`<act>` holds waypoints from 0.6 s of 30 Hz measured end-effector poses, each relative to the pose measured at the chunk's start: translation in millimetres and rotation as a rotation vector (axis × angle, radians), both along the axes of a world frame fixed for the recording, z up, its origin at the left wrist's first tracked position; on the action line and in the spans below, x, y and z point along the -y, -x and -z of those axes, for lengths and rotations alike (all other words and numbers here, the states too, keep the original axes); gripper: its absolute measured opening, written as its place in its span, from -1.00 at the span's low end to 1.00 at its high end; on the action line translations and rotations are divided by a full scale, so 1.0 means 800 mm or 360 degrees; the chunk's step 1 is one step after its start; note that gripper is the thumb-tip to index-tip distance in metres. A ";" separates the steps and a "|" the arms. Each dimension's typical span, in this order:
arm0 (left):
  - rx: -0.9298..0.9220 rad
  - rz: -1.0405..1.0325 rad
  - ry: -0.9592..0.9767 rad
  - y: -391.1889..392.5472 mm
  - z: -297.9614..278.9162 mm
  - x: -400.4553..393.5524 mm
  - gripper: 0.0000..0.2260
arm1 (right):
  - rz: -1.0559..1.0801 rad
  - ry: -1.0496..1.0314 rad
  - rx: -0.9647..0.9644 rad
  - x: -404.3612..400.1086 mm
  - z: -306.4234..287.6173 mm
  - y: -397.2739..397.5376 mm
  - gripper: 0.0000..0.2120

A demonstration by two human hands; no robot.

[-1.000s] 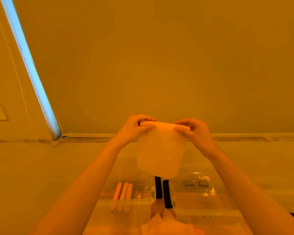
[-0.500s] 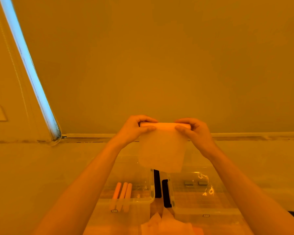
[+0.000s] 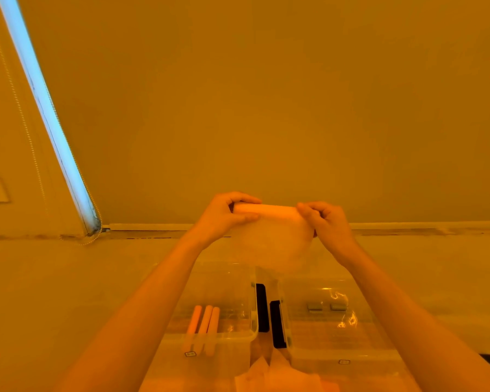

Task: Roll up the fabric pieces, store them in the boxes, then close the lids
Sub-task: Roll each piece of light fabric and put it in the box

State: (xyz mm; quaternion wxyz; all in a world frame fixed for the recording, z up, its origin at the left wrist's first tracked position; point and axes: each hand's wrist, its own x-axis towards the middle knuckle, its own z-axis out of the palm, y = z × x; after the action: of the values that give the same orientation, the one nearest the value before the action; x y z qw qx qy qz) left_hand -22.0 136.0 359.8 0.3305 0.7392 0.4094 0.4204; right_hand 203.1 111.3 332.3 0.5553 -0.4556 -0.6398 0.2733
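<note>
Both hands are holding one piece of fabric (image 3: 269,239) up in the air, over the 2 boxes. The left hand (image 3: 224,216) is gripping the left end of the rolled-up top part w/ curled fingers (image 3: 245,218), thumb on top. The right hand (image 3: 324,222) is pinching the right end the same way, fingers (image 3: 306,210) bent round the roll. The top of the fabric is a tight roll going straight across btwn the hands, and the rest is hanging down loose under it, thin and see-thru. Below, 2 clear boxes are sitting side by side on the desk (image 3: 54,278). The left box (image 3: 238,278) is holding 3 rolled pieces (image 3: 203,321), lying next to each other and touching, near its left side. The right box (image 3: 317,329) is just beside it, w/ 2 small gray bits showing near its back; can't tell what they are. Two dark strips (image 3: 262,306) are standing btwn the boxes. At the very bottom, more flat fabric pieces (image 3: 277,377) are lying in a pile, close to the person. A bright blue-white light strip (image 3: 48,114) is slanting down the wall on the left.
</note>
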 end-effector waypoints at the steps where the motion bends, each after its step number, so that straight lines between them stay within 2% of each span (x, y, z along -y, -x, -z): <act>1: 0.0006 0.0004 -0.0008 0.000 0.001 -0.001 -0.77 | 0.0007 0.0006 0.0001 -0.001 0.000 0.000 -0.83; 6: 0.0108 -0.0027 0.0014 0.002 0.004 -0.005 -0.80 | -0.0060 0.0080 -0.0073 -0.005 0.002 0.002 -0.90; 8: 0.0119 -0.0049 0.0018 0.003 0.005 -0.006 -0.81 | -0.0148 0.0098 -0.0117 -0.005 0.004 0.003 -0.70; 10: 0.0076 -0.0073 0.0023 0.004 0.007 -0.007 -0.82 | -0.0176 0.0071 -0.0130 -0.004 0.004 0.003 -0.63; 13: 0.0090 -0.0104 0.0034 0.005 0.008 -0.008 -0.85 | -0.0128 0.0060 -0.0071 -0.005 0.003 0.004 -0.77; 15: 0.0151 -0.0086 0.0013 0.007 0.007 -0.009 -0.84 | -0.0048 0.0025 0.0083 -0.006 0.004 0.004 -0.86; 18: 0.0121 -0.0006 0.0034 0.007 0.006 -0.008 -0.78 | 0.0002 -0.0004 0.0193 -0.008 0.007 0.005 -0.84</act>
State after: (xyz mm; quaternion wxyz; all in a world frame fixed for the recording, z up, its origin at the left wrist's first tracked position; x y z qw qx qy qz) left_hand -27.9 142.6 355.0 0.3529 0.7183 0.4024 0.4445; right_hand 199.1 117.9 326.5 0.5162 -0.4711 -0.6724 0.2439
